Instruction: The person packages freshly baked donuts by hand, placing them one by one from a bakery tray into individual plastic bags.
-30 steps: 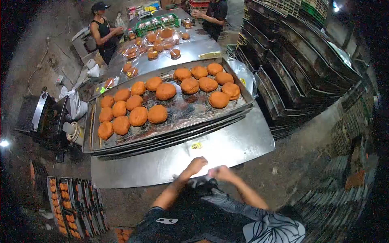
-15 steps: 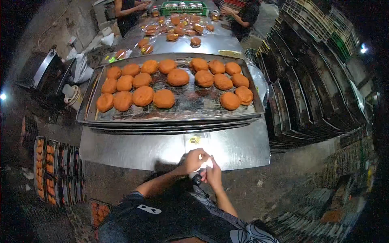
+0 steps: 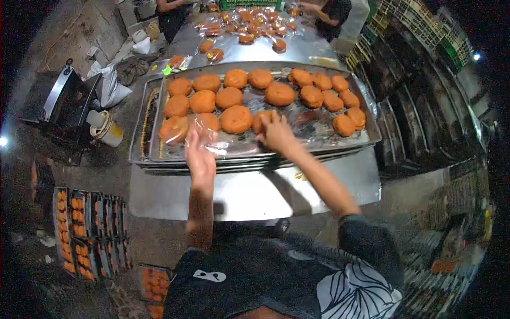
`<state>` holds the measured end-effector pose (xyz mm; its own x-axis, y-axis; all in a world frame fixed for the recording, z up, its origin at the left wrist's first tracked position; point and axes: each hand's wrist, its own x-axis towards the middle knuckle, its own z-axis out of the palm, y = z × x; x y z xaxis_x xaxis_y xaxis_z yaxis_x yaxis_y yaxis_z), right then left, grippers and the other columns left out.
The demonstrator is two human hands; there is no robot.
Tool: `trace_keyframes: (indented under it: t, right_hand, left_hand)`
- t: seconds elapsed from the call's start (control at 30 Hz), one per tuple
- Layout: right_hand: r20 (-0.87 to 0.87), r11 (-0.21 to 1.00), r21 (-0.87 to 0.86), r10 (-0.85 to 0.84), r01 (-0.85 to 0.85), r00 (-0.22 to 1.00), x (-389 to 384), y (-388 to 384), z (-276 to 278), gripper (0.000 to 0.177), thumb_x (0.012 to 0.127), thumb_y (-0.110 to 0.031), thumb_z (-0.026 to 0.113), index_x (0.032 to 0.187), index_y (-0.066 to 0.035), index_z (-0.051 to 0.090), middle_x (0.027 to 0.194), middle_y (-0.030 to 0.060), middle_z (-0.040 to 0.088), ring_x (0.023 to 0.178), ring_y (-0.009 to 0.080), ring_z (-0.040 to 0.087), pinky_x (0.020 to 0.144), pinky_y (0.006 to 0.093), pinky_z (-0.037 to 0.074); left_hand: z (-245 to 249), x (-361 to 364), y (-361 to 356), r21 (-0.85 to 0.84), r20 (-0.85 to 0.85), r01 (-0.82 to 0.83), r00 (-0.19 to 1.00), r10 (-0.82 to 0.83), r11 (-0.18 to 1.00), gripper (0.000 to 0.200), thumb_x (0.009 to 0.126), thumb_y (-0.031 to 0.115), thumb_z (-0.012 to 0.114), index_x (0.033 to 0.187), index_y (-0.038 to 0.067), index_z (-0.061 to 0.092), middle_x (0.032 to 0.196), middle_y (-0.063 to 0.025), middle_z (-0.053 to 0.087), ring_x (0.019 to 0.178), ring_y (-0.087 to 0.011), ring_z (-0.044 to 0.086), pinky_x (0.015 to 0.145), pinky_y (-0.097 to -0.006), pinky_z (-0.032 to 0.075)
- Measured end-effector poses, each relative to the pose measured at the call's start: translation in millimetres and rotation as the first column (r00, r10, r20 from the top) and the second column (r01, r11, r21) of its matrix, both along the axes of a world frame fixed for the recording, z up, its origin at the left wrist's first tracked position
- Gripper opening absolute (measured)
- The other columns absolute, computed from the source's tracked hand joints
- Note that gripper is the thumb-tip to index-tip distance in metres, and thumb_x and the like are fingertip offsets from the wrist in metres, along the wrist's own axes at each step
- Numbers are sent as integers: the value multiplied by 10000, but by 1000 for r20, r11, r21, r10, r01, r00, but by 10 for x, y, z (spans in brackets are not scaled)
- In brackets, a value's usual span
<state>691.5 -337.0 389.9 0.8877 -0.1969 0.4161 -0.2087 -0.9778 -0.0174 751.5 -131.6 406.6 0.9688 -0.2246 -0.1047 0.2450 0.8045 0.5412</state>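
A metal tray (image 3: 151, 119) of round orange-brown buns lies on a stack of trays on the steel table. My left hand (image 3: 201, 159) is at the tray's front edge, its fingers closed on a clear plastic bag (image 3: 218, 148) that spreads over the front left buns. My right hand (image 3: 277, 134) reaches over the tray from the right, its fingers wrapped round a bun (image 3: 260, 121) in the front row. Beside that bun sits another bun (image 3: 236, 119), untouched.
Bagged buns (image 3: 247, 39) lie further up the table (image 3: 234, 52), with a green crate (image 3: 251, 4) behind. Two people's arms show at the far sides. Tray stacks stand on the right; racks of buns (image 3: 82, 231) are at lower left. A bucket (image 3: 110, 132) stands left.
Both hands have moved from in front of the table up to the tray and apart. The right hand has taken hold of a bun. The view has shifted, so the tray appears further right.
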Motion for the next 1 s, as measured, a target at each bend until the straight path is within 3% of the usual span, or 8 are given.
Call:
trace_keyframes:
  t: [0.1,0.2,0.43,0.7,0.77,0.87,0.93,1.0]
  right_hand:
    - [-14,880,470,81,-65,997,200,-175,60,389,719,-264,601,1033,-52,516,990,229,513,933,358,483,743,438,420]
    - [516,924,193,190,-330,835,-206,457,345,586,611,-166,684,1151,-86,470,1047,153,521,949,320,469,825,407,358]
    - [589,881,370,21,-293,808,-623,874,431,996,448,-82,760,1284,38,232,992,135,577,831,271,534,726,322,435]
    - [429,758,645,-260,-92,865,-1201,355,485,541,654,-148,686,1122,-6,455,1020,194,523,847,234,570,681,289,467]
    - [427,761,616,-104,-204,898,-1146,-298,239,323,688,-155,647,967,-13,570,873,153,593,708,215,588,638,284,472]
    - [421,744,648,-174,-161,890,-774,-983,936,275,714,-171,602,943,-20,585,823,141,602,731,264,584,694,311,462]
    - [542,851,476,-84,-223,836,-447,-1015,1142,386,732,-205,590,1071,-35,516,1013,180,538,933,304,523,812,336,412]
    - [546,846,387,111,-367,830,-560,-981,906,541,741,-237,593,1209,-59,389,1220,204,382,1128,325,372,946,360,300]
  left_hand:
    - [109,248,215,-52,-110,-1,994,-5,999,330,794,189,519,1099,82,451,1046,-75,473,1026,-237,454,920,-507,333]
    - [65,299,198,-151,-203,-136,974,104,979,524,762,143,458,1258,81,300,1131,-89,429,1141,-245,361,934,-462,324]
    - [118,-429,-493,-218,141,458,889,-436,862,515,785,194,449,1259,50,307,1230,-129,402,1103,-267,417,942,-388,319]
    - [-144,-1001,-901,15,67,669,741,-668,743,306,812,124,498,1098,46,424,972,-92,531,873,-191,544,738,-313,467]
    - [-159,-1341,-1067,287,87,622,740,-667,728,243,806,107,507,1038,41,479,894,-66,565,795,-151,558,659,-279,463]
    - [-645,-1779,-1276,735,151,606,290,-945,303,295,736,202,636,942,16,537,772,-54,585,700,-109,551,630,-243,435]
    - [-1135,-2085,-1509,969,-54,-242,-20,-998,-48,337,688,261,666,807,-31,546,782,-185,551,732,-289,540,681,-354,426]
    - [-2347,-2197,-1512,898,284,-343,-25,-959,275,337,685,268,639,776,-43,547,861,-200,501,903,-338,432,800,-375,362]
